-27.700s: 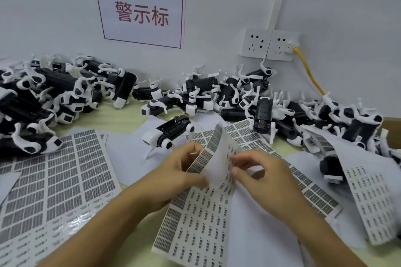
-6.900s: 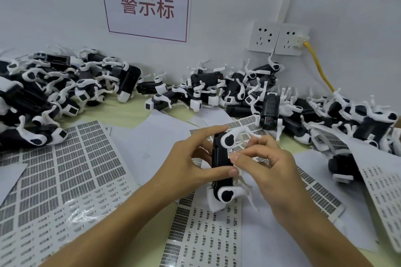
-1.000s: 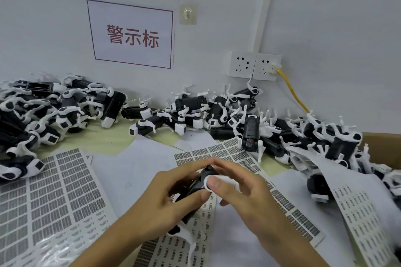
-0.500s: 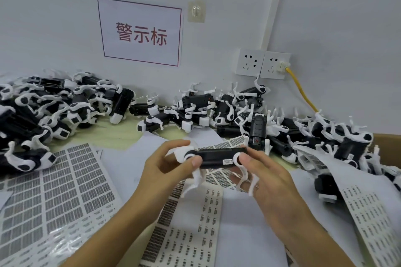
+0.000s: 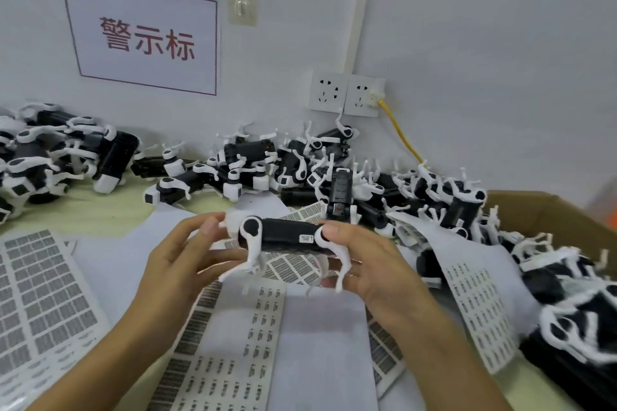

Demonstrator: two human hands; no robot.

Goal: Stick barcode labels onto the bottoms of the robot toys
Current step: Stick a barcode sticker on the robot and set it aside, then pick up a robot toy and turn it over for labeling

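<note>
A black robot toy (image 5: 283, 237) with white legs lies sideways in the air above the table, held between both hands. My left hand (image 5: 180, 257) holds its left end, fingers near the white head. My right hand (image 5: 370, 260) grips the right end, thumb on the white hip joint. A small white barcode label (image 5: 306, 238) shows on the toy's black body near my right thumb. A sheet of barcode labels (image 5: 230, 354) lies on the table below the hands.
Piles of black-and-white robot toys lie at the back left (image 5: 60, 153), back middle (image 5: 267, 163) and right (image 5: 450, 197). More label sheets lie at left (image 5: 43, 304) and right (image 5: 480, 307). A cardboard box (image 5: 547, 213) sits at right. Wall sockets (image 5: 345, 95) with a yellow cable are behind.
The toy, held upright and close over the sheet a second ago, now lies sideways, raised between both hands. The view has shifted toward the right.
</note>
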